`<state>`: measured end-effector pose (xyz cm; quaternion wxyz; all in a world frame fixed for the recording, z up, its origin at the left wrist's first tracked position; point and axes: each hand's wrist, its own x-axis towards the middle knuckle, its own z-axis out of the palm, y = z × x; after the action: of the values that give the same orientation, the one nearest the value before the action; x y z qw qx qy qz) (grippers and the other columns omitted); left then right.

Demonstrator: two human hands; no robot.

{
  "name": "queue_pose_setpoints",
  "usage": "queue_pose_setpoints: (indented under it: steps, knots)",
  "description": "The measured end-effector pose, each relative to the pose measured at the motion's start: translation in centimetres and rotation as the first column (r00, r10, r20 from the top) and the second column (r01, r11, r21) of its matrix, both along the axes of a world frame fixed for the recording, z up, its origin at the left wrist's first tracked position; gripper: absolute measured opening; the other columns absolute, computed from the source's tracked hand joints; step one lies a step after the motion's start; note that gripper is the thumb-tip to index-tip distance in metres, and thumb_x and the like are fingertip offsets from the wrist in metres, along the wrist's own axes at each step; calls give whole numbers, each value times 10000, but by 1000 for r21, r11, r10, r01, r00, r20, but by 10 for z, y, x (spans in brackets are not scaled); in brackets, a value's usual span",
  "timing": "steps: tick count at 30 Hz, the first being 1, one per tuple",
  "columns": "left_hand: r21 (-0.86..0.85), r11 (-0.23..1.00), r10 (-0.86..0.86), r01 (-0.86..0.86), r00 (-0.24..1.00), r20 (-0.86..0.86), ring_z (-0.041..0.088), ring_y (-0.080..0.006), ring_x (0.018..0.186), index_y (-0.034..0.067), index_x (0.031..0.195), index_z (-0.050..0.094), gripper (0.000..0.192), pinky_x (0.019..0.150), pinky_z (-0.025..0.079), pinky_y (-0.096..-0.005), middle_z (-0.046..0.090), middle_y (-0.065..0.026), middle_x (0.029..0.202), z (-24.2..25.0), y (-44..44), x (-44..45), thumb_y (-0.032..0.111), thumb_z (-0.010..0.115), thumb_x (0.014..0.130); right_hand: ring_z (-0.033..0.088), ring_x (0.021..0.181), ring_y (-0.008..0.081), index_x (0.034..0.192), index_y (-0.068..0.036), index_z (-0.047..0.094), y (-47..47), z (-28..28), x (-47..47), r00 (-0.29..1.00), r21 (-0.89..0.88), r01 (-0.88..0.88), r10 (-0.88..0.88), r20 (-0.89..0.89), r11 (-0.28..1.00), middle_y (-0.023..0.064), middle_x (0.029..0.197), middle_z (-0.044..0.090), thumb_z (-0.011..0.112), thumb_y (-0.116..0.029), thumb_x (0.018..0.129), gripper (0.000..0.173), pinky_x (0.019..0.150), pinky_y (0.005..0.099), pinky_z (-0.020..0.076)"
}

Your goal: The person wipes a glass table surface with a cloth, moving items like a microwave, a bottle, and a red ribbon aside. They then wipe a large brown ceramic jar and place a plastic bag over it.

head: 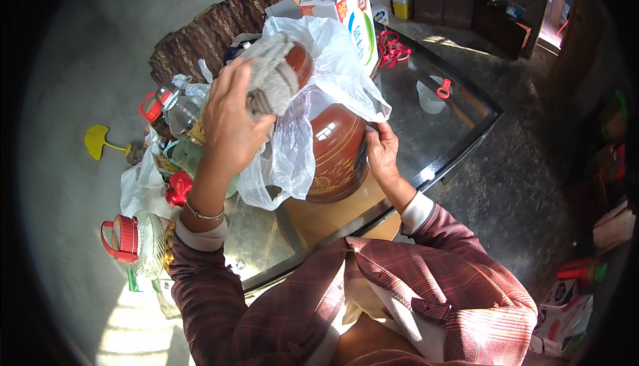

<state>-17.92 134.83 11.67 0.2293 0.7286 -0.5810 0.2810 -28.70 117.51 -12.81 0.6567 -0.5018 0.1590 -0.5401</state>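
A bunched grey cloth (272,79) is in my left hand (232,116), with the fingers curled over its near side. Beside the cloth shows part of a rounded reddish-brown glazed piece (302,64), mostly covered. A large brown glazed jar (337,151) with yellow relief decoration stands upright on the glass-topped table (239,238). A thin white plastic bag (327,61) drapes over the jar's upper part and hides its mouth. At the jar's right side, my right hand (383,151) pinches the bag's lower right corner; its thumb is close to the jar wall.
Bottles (182,114), bags and a red-lidded clear jar (147,243) crowd the table's left side. Behind the bag stands a printed carton (357,21). A white cup (432,96) with a red bottle opener (443,89) sits right, near the table's dark edge (479,129).
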Motion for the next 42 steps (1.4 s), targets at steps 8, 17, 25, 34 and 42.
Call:
queue_pose_setpoints:
  steps: [8,17,25,34,42]
  knots:
    - [-500,834,50,-235,934,-355,639,-207,884,-100,1176,556,485,834,490,-300,659,-161,1021,-38,50,78,23,696,727,550,938,102,1183,25,598,7,2,9,998,31,58,-58,2,998,47,1042,640,446,70,839,379,871,223,429]
    - [208,977,-100,53,970,222,555,-317,1094,39,1185,572,632,852,504,-395,566,-111,1176,24,-7,-15,-5,796,596,545,949,92,1198,33,581,13,4,0,999,-35,36,-35,27,999,50,1072,633,428,69,850,382,870,220,432]
    - [269,962,-100,42,973,208,579,-317,1043,21,1118,570,520,826,507,-406,595,-129,1069,40,-38,-7,69,800,654,493,740,42,1219,-1,575,9,2,-10,1000,-105,-6,6,-8,994,11,1020,604,452,51,870,373,698,203,440]
    - [-86,985,159,-152,985,73,544,-381,1109,52,1184,594,577,931,462,-429,563,-151,1229,-44,70,-3,-66,688,628,608,880,85,1168,-31,641,3,-42,-67,922,-38,-282,260,-287,959,15,1075,668,474,-9,962,267,730,236,490]
    - [-86,899,259,-429,681,-684,603,-105,763,-71,1084,580,244,682,485,-261,659,-57,839,-188,152,-40,-15,591,846,621,889,96,1234,-41,617,44,-31,-84,532,-93,-844,799,-279,529,30,1085,659,596,-62,963,273,785,243,505]
